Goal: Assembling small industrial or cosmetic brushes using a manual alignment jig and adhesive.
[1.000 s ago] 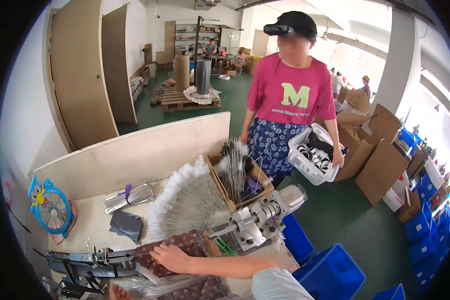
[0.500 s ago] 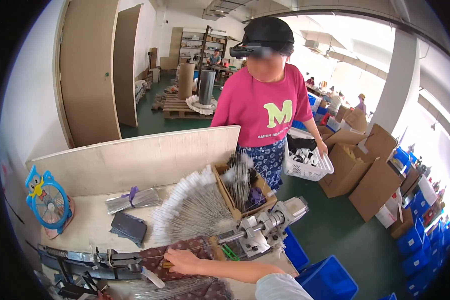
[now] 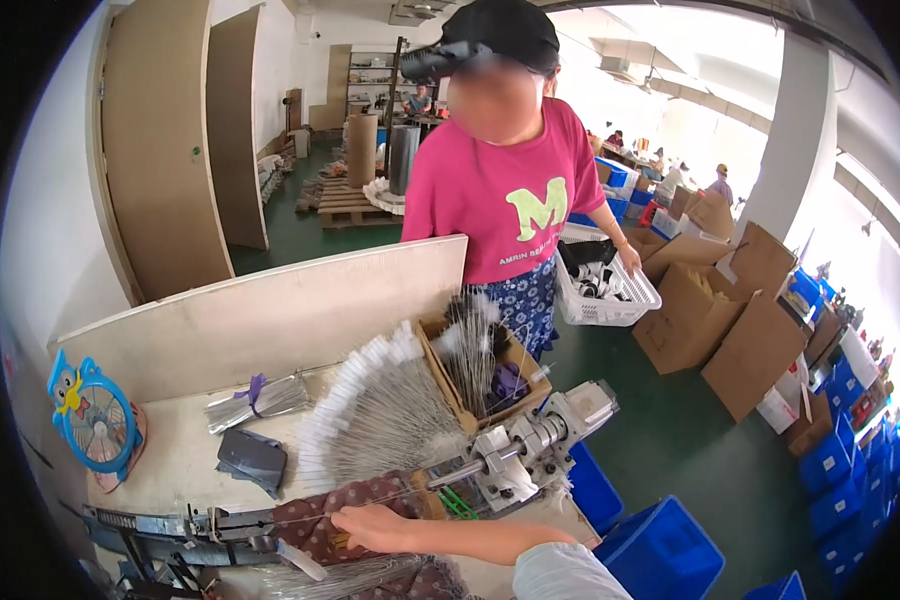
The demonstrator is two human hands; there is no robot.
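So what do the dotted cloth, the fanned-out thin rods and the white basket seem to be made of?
Dotted cloth: matte fabric, lying soft and rumpled; the fibre can't be told.
Thin rods: probably metal, being grey, slender and mostly straight.
White basket: likely moulded plastic, smooth-looking, with neat openings through its wall.

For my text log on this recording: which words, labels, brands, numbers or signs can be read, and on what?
Co-worker's pink shirt: large pale-green letter on the chest, smaller pale print below; wording withheld, as I don't copy printed text.
Blue bins at right: small pale labels, too small to read.
I can make out no other text.
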